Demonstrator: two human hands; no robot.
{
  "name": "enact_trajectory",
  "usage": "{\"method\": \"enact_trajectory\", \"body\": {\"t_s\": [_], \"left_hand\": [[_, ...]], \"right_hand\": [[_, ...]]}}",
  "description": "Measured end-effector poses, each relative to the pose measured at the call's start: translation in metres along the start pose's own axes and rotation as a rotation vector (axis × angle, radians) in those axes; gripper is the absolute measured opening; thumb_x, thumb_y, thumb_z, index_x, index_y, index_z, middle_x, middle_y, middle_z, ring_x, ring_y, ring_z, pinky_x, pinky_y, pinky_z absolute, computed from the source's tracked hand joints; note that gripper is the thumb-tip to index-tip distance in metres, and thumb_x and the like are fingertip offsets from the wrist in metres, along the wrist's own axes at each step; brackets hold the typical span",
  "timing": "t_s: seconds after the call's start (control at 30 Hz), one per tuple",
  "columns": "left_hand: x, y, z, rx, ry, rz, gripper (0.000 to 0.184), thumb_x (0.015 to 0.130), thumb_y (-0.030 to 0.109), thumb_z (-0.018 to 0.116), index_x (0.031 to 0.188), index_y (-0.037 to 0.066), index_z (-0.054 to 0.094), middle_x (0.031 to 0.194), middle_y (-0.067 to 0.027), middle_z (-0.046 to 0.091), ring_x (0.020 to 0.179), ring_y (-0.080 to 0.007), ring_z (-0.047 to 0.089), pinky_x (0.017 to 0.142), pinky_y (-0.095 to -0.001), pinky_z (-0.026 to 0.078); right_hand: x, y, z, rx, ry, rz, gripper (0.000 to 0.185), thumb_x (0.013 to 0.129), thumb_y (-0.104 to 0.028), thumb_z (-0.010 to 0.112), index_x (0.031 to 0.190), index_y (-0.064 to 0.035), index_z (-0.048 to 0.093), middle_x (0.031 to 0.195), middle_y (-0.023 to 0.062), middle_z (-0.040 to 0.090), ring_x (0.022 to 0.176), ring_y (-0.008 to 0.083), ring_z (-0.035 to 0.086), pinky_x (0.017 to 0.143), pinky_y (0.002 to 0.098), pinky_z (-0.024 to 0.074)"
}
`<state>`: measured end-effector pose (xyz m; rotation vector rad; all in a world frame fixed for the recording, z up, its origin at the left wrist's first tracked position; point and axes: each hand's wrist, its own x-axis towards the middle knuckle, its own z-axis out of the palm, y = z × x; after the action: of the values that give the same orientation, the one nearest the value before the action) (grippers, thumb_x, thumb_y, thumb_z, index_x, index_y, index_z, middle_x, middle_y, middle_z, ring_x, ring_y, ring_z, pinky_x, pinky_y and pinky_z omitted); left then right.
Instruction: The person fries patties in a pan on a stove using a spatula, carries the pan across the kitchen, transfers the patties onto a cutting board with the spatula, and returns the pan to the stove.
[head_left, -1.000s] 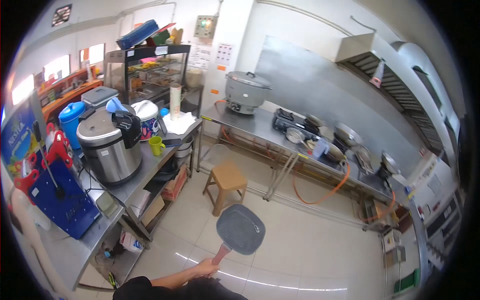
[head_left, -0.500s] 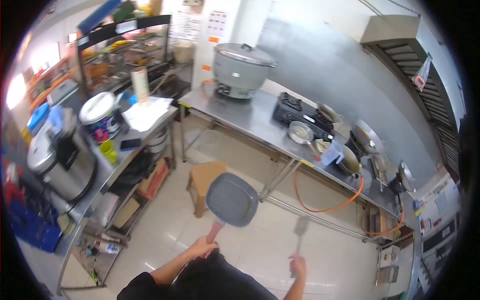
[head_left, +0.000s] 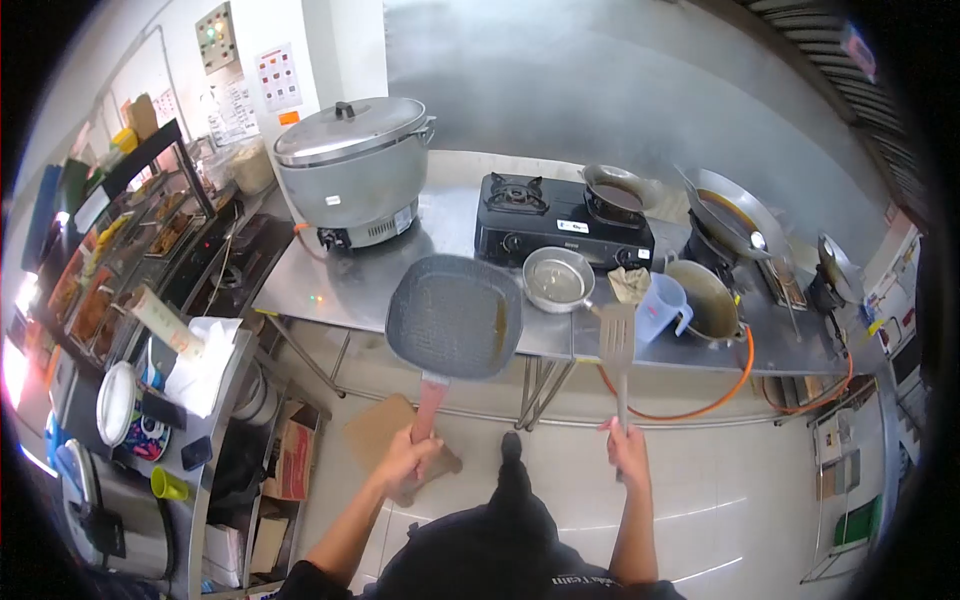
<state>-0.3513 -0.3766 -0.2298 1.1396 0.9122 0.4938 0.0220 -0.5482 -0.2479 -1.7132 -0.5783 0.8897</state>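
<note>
My left hand [head_left: 408, 458] is closed round the pinkish handle of a grey square frying pan [head_left: 450, 318], held out in front of me. A little brownish liquid shows at the right side of the pan's inner surface. My right hand [head_left: 627, 452] grips the handle of a slotted spatula [head_left: 617, 345], its blade pointing up. Behind the pan and spatula, on the steel table [head_left: 440, 232], are a black gas stove [head_left: 560, 225], a small saucepan [head_left: 558, 280] and a clear bluish measuring jug [head_left: 661, 305].
A big rice cooker [head_left: 355, 175] stands at the table's left. Several woks, one a wide wok [head_left: 735, 215], stand to the right. An orange hose [head_left: 690, 410] hangs below. A stool [head_left: 375, 430] is on the floor near my left hand. A shelf unit [head_left: 225, 400] borders the left.
I have moved nearer to the steel table and the view has turned to the right. The pan and spatula, still in my hands, now appear in front of the table's edge.
</note>
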Motion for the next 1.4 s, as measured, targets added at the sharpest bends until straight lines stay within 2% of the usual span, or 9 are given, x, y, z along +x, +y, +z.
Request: {"method": "enact_trajectory", "body": {"t_s": [0.2, 0.43, 0.67, 0.7, 0.83, 0.93, 1.07, 1.2, 1.4], "left_hand": [[0.206, 0.107, 0.036, -0.071, -0.01, 0.058, 0.024, 0.093, 0.019, 0.067, 0.084, 0.014, 0.045, 0.058, 0.0051, 0.042, 0.044, -0.0078, 0.042, 0.04, -0.025, 0.034], [0.401, 0.186, 0.068, -0.035, -0.029, 0.041, 0.027, 0.094, 0.025, 0.068, 0.086, 0.017, 0.044, 0.061, 0.0062, 0.044, 0.049, -0.0064, 0.044, 0.041, -0.0243, 0.035], [0.485, 0.188, 0.096, -0.178, 0.033, -0.009, 0.024, 0.093, 0.023, 0.069, 0.087, 0.016, 0.046, 0.059, 0.0071, 0.04, 0.044, -0.006, 0.035, 0.039, -0.0239, 0.026], [0.494, 0.185, 0.097, -0.228, 0.036, -0.029, 0.024, 0.093, 0.023, 0.068, 0.086, 0.017, 0.047, 0.06, 0.008, 0.04, 0.045, -0.0047, 0.036, 0.039, -0.0233, 0.025], [0.511, 0.185, 0.101, -0.289, 0.045, -0.096, 0.024, 0.094, 0.022, 0.067, 0.082, 0.017, 0.047, 0.06, 0.0093, 0.039, 0.046, -0.0035, 0.034, 0.04, -0.0233, 0.023], [0.524, 0.188, 0.092, -0.254, -0.041, -0.033, 0.03, 0.097, 0.028, 0.062, 0.075, 0.019, 0.043, 0.056, 0.0092, 0.035, 0.044, -0.005, 0.032, 0.039, -0.0253, 0.022], [0.548, 0.185, 0.072, -0.41, -0.085, -0.074, 0.036, 0.098, 0.048, 0.061, 0.088, 0.014, 0.054, 0.056, 0.007, 0.037, 0.045, -0.0058, 0.033, 0.04, -0.024, 0.023], [0.561, 0.184, 0.066, -0.629, -0.033, -0.121, 0.05, 0.093, 0.062, 0.059, 0.097, 0.012, 0.058, 0.068, 0.0043, 0.056, 0.051, -0.0036, 0.05, 0.043, -0.0167, 0.041], [0.51, 0.177, 0.061, -0.581, -0.126, -0.081, 0.066, 0.093, 0.069, 0.053, 0.12, 0.009, 0.057, 0.103, -0.0068, 0.065, 0.077, -0.0158, 0.063, 0.072, -0.0299, 0.058]], "right_hand": [[0.221, -0.117, 0.007, -0.188, -0.023, -0.347, 0.044, 0.103, -0.041, 0.055, 0.121, -0.0025, 0.064, 0.065, -0.004, 0.045, 0.054, 0.0069, 0.042, 0.049, 0.025, 0.0361], [0.392, -0.189, 0.047, -0.332, -0.145, -0.46, 0.081, 0.089, -0.001, 0.053, 0.16, -0.0137, 0.017, 0.089, 0.0075, 0.055, 0.079, 0.0175, 0.052, 0.073, 0.0332, 0.0443], [0.46, -0.236, 0.099, -0.058, -0.443, -0.16, 0.074, 0.094, -0.002, 0.053, 0.158, -0.0194, 0.021, 0.092, 0.0052, 0.054, 0.072, 0.013, 0.049, 0.06, 0.0303, 0.0437], [0.485, -0.214, 0.11, 0.026, -0.486, -0.169, 0.071, 0.093, -0.004, 0.051, 0.156, -0.0232, 0.024, 0.094, 0.0087, 0.053, 0.061, 0.0126, 0.047, 0.048, 0.0291, 0.0402], [0.505, -0.213, 0.139, 0.032, -0.461, -0.176, 0.068, 0.094, -0.004, 0.051, 0.152, -0.0294, 0.027, 0.103, 0.0092, 0.053, 0.065, 0.0144, 0.05, 0.052, 0.0292, 0.0448], [0.518, -0.216, 0.157, 0.128, -0.445, -0.106, 0.07, 0.091, -0.004, 0.055, 0.151, -0.0306, 0.032, 0.091, -0.0008, 0.047, 0.07, 0.0085, 0.048, 0.051, 0.0242, 0.0409], [0.527, -0.222, 0.164, 0.302, -0.576, -0.108, 0.062, 0.101, -0.031, 0.059, 0.155, -0.0287, 0.028, 0.105, 0.0027, 0.055, 0.075, 0.011, 0.055, 0.054, 0.0289, 0.0467], [0.513, -0.228, 0.15, 0.118, -0.521, -0.147, 0.064, 0.101, -0.056, 0.049, 0.155, -0.0299, 0.026, 0.124, 0.0139, 0.055, 0.102, 0.0253, 0.057, 0.073, 0.0401, 0.0498], [0.52, -0.214, 0.119, 0.021, -0.279, -0.3, 0.055, 0.103, -0.047, 0.049, 0.152, -0.0267, 0.036, 0.128, 0.012, 0.053, 0.114, 0.0279, 0.05, 0.088, 0.0414, 0.0434]]}}
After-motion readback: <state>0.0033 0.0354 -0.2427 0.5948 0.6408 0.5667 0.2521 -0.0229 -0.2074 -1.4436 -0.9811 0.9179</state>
